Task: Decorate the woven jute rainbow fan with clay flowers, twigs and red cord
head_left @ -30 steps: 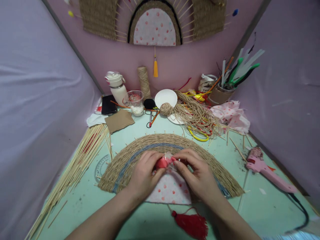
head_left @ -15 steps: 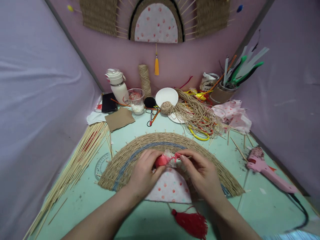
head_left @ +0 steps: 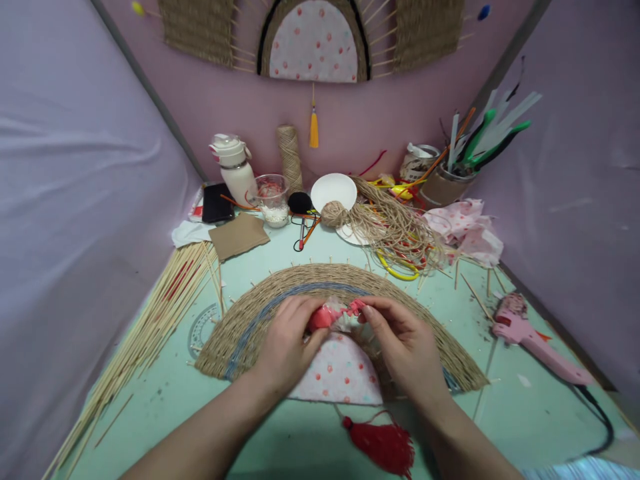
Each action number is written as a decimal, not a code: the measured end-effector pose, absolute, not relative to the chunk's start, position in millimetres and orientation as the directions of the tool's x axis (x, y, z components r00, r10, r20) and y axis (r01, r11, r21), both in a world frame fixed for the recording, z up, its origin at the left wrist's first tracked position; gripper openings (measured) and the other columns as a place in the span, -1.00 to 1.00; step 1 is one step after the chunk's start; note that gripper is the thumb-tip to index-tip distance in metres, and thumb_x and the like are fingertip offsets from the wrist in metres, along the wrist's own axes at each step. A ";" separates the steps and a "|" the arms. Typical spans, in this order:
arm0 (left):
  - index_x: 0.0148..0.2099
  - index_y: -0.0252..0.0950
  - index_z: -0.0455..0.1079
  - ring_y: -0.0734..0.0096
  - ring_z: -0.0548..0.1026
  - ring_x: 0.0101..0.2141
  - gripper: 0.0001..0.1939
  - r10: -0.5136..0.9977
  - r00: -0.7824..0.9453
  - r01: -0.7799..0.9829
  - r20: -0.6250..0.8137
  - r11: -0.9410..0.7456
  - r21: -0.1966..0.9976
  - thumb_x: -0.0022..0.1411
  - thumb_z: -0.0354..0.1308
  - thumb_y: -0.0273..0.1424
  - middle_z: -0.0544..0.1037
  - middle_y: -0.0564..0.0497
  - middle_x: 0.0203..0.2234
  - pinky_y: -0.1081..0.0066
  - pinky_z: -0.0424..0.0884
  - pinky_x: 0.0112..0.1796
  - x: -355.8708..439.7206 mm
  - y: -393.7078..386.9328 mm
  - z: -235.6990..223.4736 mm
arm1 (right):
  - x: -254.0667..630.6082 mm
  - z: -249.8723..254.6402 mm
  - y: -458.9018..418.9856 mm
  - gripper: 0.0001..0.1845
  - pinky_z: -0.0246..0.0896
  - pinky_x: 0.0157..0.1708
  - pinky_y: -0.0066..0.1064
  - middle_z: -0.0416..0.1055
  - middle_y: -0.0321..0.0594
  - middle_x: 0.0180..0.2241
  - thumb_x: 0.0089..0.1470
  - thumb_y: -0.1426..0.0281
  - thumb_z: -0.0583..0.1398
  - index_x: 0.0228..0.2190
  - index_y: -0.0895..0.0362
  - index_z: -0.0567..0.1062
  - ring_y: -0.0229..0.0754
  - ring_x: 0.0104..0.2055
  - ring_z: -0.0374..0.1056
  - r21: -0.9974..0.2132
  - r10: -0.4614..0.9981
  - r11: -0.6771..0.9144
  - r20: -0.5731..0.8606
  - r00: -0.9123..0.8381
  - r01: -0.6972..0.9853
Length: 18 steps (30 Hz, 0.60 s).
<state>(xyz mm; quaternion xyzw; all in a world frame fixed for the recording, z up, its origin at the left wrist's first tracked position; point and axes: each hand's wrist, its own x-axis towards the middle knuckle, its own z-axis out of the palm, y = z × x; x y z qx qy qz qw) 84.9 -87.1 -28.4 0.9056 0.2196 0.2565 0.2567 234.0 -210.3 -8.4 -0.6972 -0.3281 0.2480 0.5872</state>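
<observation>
My left hand (head_left: 293,333) is closed around a coral-red bundle (head_left: 323,318) that has crinkled clear plastic (head_left: 343,323) at its end. Between thumb and fingertips, my right hand (head_left: 400,337) pinches a crumpled coral-red strand (head_left: 355,307) beside the plastic. Both hands hover over a woven jute half-circle (head_left: 425,323) with a blue band (head_left: 250,333) and short stick ends around its rim. At its centre lies a white half-round fabric piece (head_left: 340,377) with red dots. A dark red tassel (head_left: 383,447) lies below that fabric, towards me.
Thin bamboo sticks (head_left: 145,327) and a clear protractor (head_left: 203,330) lie at left. A pink glue gun (head_left: 540,347) with its cord rests at right. Along the back stand a white bottle (head_left: 237,177), a twine spool (head_left: 290,157), a plastic cup (head_left: 274,213) and tangled jute cord (head_left: 400,223).
My right hand has shifted slightly, and the red strand at its fingertips now looks more bunched up. My left hand keeps its hold on the red bundle.
</observation>
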 end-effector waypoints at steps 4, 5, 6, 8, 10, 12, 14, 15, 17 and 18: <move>0.17 -0.25 0.28 0.21 0.44 -0.02 -0.62 0.515 0.805 0.274 0.296 -0.765 0.583 0.32 0.12 -0.38 0.53 -0.11 -0.02 0.17 0.39 -0.01 85.3 -84.2 -28.4 | 234.6 -8.9 -208.5 -0.77 0.37 -0.25 -0.31 0.56 -0.20 -0.37 0.14 0.21 0.22 -0.28 0.08 0.59 -0.15 -0.32 0.44 -0.986 0.752 -0.108 0.001 0.659 0.124; 0.17 -0.24 0.29 0.22 0.43 -0.01 -0.63 0.502 0.818 0.271 0.280 -0.766 0.583 0.34 0.10 -0.37 0.52 -0.11 -0.01 0.17 0.38 0.01 85.7 -83.6 -28.3 | 234.6 -9.6 -207.9 -0.77 0.37 -0.24 -0.31 0.56 -0.20 -0.37 0.13 0.21 0.23 -0.28 0.08 0.59 -0.15 -0.31 0.44 -0.988 0.758 -0.105 -0.009 0.652 0.109; 0.17 -0.24 0.30 0.22 0.42 0.01 -0.64 0.491 0.830 0.268 0.266 -0.768 0.582 0.35 0.07 -0.38 0.51 -0.11 0.00 0.18 0.37 0.02 86.2 -83.0 -28.1 | 234.5 -10.3 -207.1 -0.77 0.37 -0.24 -0.30 0.56 -0.20 -0.36 0.12 0.21 0.23 -0.27 0.08 0.59 -0.15 -0.31 0.45 -0.991 0.764 -0.102 -0.020 0.645 0.090; 0.16 -0.25 0.33 0.22 0.41 0.03 -0.65 0.480 0.842 0.267 0.244 -0.766 0.585 0.34 0.06 -0.42 0.49 -0.12 0.01 0.18 0.35 0.04 87.8 -82.0 -26.7 | 234.3 -12.2 -205.5 -0.77 0.37 -0.25 -0.30 0.57 -0.20 -0.35 0.10 0.21 0.25 -0.28 0.08 0.59 -0.15 -0.31 0.45 -0.995 0.769 -0.095 -0.046 0.637 0.043; 0.14 -0.27 0.34 0.18 0.39 0.04 -0.62 0.475 0.852 0.270 0.223 -0.761 0.589 0.28 0.10 -0.45 0.48 -0.14 0.02 0.15 0.34 0.05 90.3 -81.2 -23.4 | 234.6 -14.0 -203.9 -0.77 0.37 -0.27 -0.31 0.56 -0.21 -0.36 0.09 0.21 0.25 -0.29 0.09 0.59 -0.15 -0.32 0.44 -0.996 0.769 -0.087 -0.067 0.636 0.000; 0.12 -0.29 0.35 0.11 0.38 0.06 -0.60 0.469 0.861 0.280 0.198 -0.761 0.586 0.22 0.16 -0.40 0.46 -0.17 0.04 0.09 0.31 0.07 93.9 -80.7 -18.3 | 235.6 -15.2 -202.5 -0.78 0.36 -0.27 -0.31 0.56 -0.21 -0.37 0.08 0.22 0.25 -0.30 0.09 0.59 -0.15 -0.32 0.44 -0.997 0.769 -0.079 -0.075 0.635 -0.022; 0.12 -0.29 0.35 0.05 0.36 0.09 -0.55 0.471 0.862 0.289 0.190 -0.763 0.578 0.20 0.22 -0.29 0.44 -0.19 0.06 0.03 0.28 0.07 98.9 -81.4 -12.5 | 237.4 -15.7 -201.4 -0.79 0.35 -0.23 -0.30 0.56 -0.20 -0.34 0.08 0.23 0.25 -0.31 0.08 0.59 -0.14 -0.29 0.44 -0.997 0.773 -0.075 -0.069 0.630 -0.017; 0.12 -0.29 0.35 0.03 0.35 0.10 -0.53 0.473 0.858 0.286 0.201 -0.764 0.578 0.20 0.23 -0.24 0.44 -0.20 0.07 0.02 0.27 0.07 102.1 -82.3 -9.8 | 238.4 -15.9 -201.0 -0.81 0.34 -0.20 -0.28 0.56 -0.19 -0.32 0.08 0.24 0.25 -0.32 0.08 0.60 -0.13 -0.26 0.44 -0.998 0.776 -0.068 -0.054 0.628 -0.001; 0.10 -0.28 0.35 0.06 0.38 0.09 -0.52 0.478 0.844 0.261 0.244 -0.763 0.592 0.19 0.27 -0.21 0.48 -0.17 0.05 0.06 0.28 0.05 109.5 -85.4 -6.4 | 240.6 -16.2 -200.3 -0.84 0.31 -0.14 -0.27 0.55 -0.18 -0.28 0.08 0.27 0.24 -0.35 0.07 0.60 -0.11 -0.20 0.43 -0.998 0.781 -0.043 -0.003 0.624 0.049; 0.07 -0.27 0.37 0.10 0.42 0.05 -0.55 0.479 0.836 0.242 0.268 -0.760 0.603 0.18 0.29 -0.22 0.52 -0.14 0.01 0.09 0.29 0.02 113.6 -87.5 -5.9 | 241.7 -16.5 -200.2 -0.84 0.30 -0.12 -0.26 0.54 -0.18 -0.28 0.08 0.28 0.24 -0.37 0.07 0.60 -0.11 -0.18 0.42 -0.997 0.781 -0.029 0.023 0.625 0.073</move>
